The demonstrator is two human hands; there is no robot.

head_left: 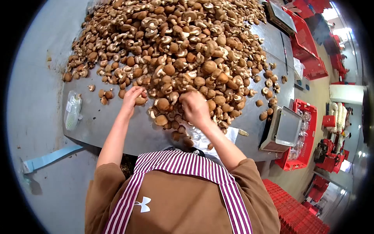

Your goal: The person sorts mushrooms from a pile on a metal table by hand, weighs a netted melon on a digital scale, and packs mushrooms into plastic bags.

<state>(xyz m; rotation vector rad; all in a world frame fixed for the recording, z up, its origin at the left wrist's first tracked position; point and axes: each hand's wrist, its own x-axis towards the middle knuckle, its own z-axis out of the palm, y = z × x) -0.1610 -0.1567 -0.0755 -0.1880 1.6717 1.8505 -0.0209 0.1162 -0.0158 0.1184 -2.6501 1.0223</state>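
The left hand (134,96) is closed on 1 mushroom (140,101), which sits at the fingertips, on the hand's right side, above the table (101,130) at the pile's near left edge. Its cap shows, with the long axis running roughly left to right; I cannot tell which way the stem points. The right hand (194,107) reaches into the near part of the pile (187,50), fingers curled down; whether they clamp anything, I cannot tell. White plastic (202,141) lies nearer, below that hand.
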